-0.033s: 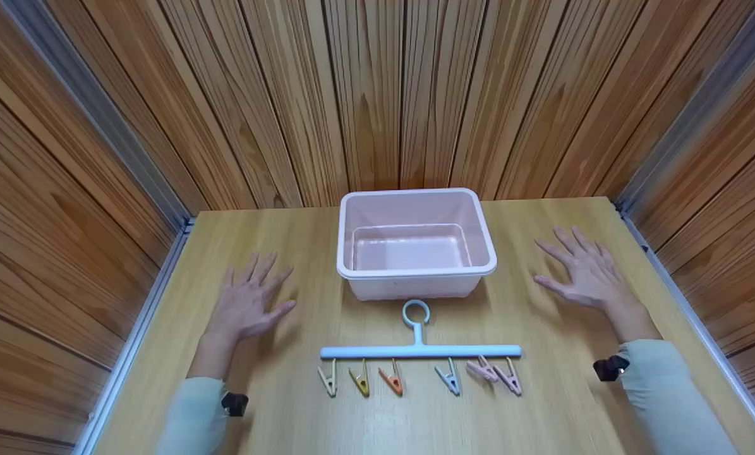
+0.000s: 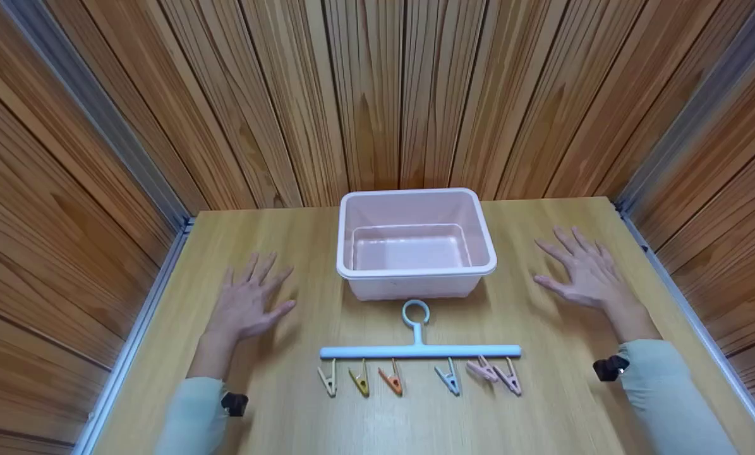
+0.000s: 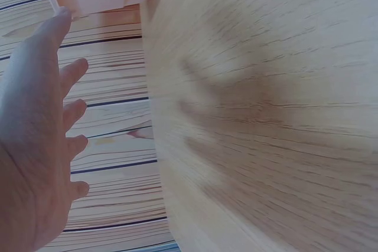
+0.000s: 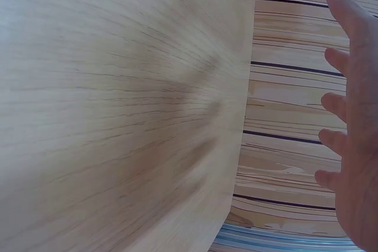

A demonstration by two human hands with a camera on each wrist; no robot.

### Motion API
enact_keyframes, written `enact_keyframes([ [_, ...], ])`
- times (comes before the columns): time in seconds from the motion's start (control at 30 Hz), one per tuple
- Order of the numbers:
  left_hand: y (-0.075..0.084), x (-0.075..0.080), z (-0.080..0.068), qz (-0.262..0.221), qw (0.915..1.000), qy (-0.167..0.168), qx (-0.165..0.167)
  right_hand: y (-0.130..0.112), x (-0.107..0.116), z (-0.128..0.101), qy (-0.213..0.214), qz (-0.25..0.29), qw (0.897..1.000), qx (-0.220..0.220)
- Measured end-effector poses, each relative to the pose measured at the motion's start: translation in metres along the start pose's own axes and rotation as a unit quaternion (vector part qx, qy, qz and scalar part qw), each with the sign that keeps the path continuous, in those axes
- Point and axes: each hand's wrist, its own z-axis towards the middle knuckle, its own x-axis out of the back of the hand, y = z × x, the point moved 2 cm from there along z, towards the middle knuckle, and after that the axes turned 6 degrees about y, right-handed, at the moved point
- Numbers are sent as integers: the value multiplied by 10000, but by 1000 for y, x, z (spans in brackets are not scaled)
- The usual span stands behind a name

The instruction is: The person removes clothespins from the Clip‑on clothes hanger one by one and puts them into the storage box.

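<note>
My left hand (image 2: 246, 302) hovers over the table's left part, palm down with fingers spread, and holds nothing. Across from it, my right hand (image 2: 582, 272) hangs above the right part, also spread and holding nothing. Between them lies a light blue clip hanger (image 2: 377, 352) with a ring hook. Several clothespins line its lower side: a cream clothespin (image 2: 330, 381), an olive one, an orange clothespin (image 2: 392, 381), a blue clothespin (image 2: 449, 380) and two pinkish-purple ones. Behind the hook stands a pale pink plastic basin (image 2: 417, 273) with nothing inside.
The wooden table (image 2: 276, 417) carries the shadows of both hands. Wood-plank walls (image 2: 377, 95) rise at the back and both sides. Metal rails (image 2: 138, 341) run along the table's left and right edges. Each sleeve cuff has a small black wrist device (image 2: 234, 404).
</note>
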Motion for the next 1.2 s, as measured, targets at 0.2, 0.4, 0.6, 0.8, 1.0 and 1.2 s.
enact_keyframes([
  [0.2, 1, 1, 0, -61, 10000, -58, 22, 0, 0, 0, -30, -38, 10000, -10],
  [0.4, 2, 5, -3, -47, 9999, -105, 51, -1, 3, 1, -128, -59, 9999, -22],
  [0.6, 3, 10, -5, -179, 9998, -16, 54, -4, 8, 4, -108, -68, 9999, 36],
  [0.8, 9, 9, -4, -401, 9992, -77, 24, -10, 8, 2, -21, -44, 9999, 101],
  [1.0, 17, 7, -3, -942, 9952, -261, 95, -20, 9, 0, 209, 90, 9993, 313],
  [1.2, 27, 5, -1, -1261, 9912, -395, -22, -27, 12, -1, 330, 178, 9983, 440],
])
